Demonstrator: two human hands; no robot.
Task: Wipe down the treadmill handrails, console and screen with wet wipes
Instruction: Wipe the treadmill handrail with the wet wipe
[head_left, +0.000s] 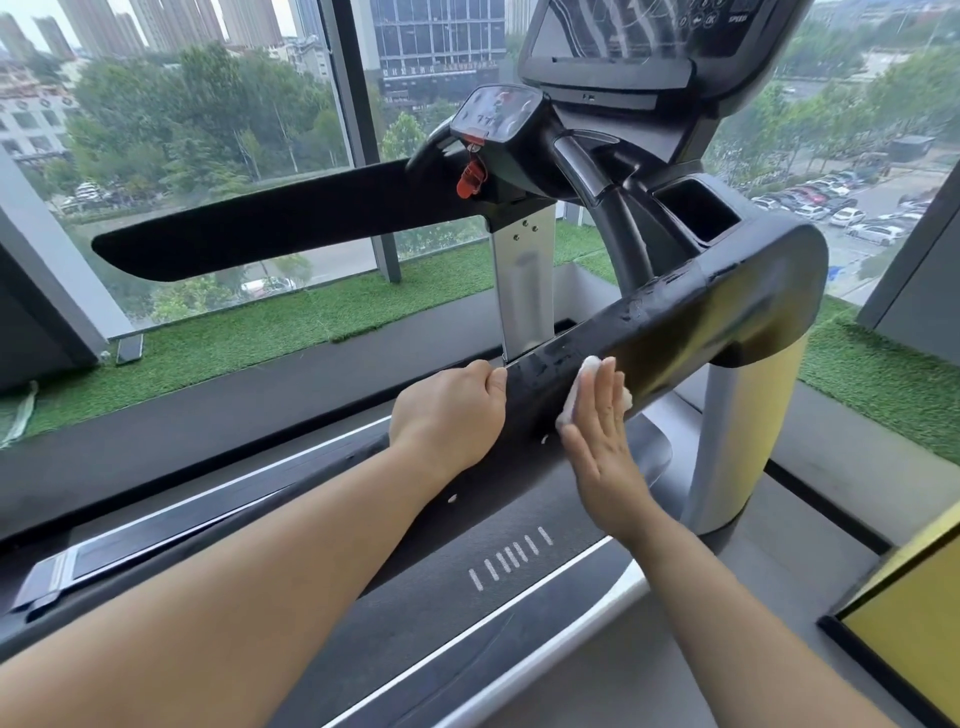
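The treadmill's black right handrail (675, 317) runs across the middle of the head view and shows wet streaks. My right hand (597, 431) lies flat with straight fingers, pressing a white wet wipe (576, 395) against the rail's side. My left hand (452, 410) grips the near end of the same rail, fingers curled over its top. The left handrail (270, 223) stretches out further back. The console (498, 124) with its red safety clip (471, 176) and the dark screen (634, 36) stand above.
The grey running belt (441, 587) lies below my arms. A silver upright post (737, 447) holds the rail at right. Large windows (208, 104) and green artificial turf (311, 322) lie beyond. A yellow-faced panel (909, 613) stands at the right edge.
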